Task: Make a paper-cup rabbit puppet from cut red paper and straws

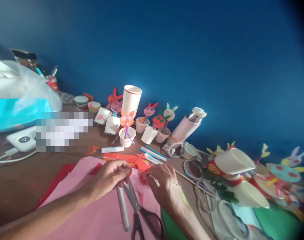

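My left hand [117,172] is closed in a pinch over the pink paper [92,203], with a small red paper piece [130,172] at its fingertips. My right hand [165,185] reaches down onto the paper, fingers apart beside small red paper scraps [143,180]. Between the hands lie dark-handled scissors [136,205], blades pointing away from me and slightly parted. A grey marker-like stick [123,210] rests left of the scissors. Just beyond my fingers is a cut red paper shape [141,163]. The tips of my right fingers are partly blurred.
Paper cups with animal-face figures [127,120] stand along the blue wall, near a tall white cup [132,100] and a leaning bottle [185,126]. Tape rolls [193,170] and more cups [234,161] crowd the right. A white glue stick [112,149] lies ahead; a power bank [23,139] sits left.
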Tool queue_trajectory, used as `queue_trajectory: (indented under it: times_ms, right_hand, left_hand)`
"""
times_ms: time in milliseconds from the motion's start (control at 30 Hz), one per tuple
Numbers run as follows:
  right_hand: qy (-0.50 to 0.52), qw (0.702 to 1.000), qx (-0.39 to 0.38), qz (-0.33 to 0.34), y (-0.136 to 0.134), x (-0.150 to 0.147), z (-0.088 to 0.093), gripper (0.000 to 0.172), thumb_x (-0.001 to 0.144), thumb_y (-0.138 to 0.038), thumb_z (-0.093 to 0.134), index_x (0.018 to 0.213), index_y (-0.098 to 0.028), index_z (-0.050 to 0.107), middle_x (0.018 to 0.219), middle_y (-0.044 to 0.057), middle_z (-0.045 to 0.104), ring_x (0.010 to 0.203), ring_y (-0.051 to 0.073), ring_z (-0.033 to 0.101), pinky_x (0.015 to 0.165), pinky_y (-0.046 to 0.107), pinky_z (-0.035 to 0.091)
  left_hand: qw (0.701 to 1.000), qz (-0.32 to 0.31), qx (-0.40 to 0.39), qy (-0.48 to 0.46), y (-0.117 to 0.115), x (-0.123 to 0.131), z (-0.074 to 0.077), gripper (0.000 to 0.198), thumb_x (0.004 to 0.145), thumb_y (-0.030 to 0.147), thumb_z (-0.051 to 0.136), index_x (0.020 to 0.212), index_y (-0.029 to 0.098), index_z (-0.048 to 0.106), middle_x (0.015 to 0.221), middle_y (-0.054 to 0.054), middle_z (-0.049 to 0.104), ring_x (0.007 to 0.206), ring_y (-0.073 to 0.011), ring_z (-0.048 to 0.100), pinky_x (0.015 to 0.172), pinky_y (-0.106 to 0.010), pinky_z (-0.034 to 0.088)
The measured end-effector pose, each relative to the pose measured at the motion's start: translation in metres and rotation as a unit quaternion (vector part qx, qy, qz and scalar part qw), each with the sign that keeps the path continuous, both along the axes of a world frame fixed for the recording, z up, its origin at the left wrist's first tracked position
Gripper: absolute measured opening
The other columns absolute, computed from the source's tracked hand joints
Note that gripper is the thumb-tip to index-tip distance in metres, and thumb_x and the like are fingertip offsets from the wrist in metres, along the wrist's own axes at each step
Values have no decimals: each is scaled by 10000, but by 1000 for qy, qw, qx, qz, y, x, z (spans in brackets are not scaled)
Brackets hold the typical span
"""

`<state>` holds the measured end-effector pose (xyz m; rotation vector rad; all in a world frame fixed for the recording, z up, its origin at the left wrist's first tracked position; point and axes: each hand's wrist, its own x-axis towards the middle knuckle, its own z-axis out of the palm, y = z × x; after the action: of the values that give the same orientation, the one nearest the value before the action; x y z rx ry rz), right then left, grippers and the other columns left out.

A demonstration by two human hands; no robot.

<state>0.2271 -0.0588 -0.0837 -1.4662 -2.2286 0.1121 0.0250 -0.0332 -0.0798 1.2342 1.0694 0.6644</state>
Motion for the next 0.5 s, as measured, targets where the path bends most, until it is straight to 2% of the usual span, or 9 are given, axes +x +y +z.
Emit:
queue_trajectory:
  times_ms: [133, 300, 500]
  right_hand:
    - [18, 999, -7, 35, -13, 2, 2, 148, 847, -161, 501, 786, -215, 624, 734, 6, 617, 718, 159, 536, 740, 314, 318]
    - [21, 997, 11, 68, -40, 1, -19, 115, 818, -249, 536, 718, -217, 583, 706, 0, 600, 691, 169, 504, 755, 342, 294]
    - [-27, 999, -2, 36, -55, -15, -33, 135, 774, -321, 536, 853, -217, 569, 740, 16, 594, 692, 197, 510, 741, 360, 282]
  left_hand:
    - [1000, -6, -8, 11, 0, -1, 4, 231, 794, 363, 532, 769, 133, 542, 643, -22, 620, 484, -72, 454, 435, -186, 310]
    - [1000, 7, -28, -1, 4, -4, 4, 189, 795, 323, 522, 758, 138, 522, 641, -10, 616, 494, -70, 468, 456, -184, 327]
    - [1000, -9, 8, 21, 7, -3, -3, 184, 796, 332, 513, 780, 149, 518, 678, -11, 630, 497, -84, 488, 453, -194, 349]
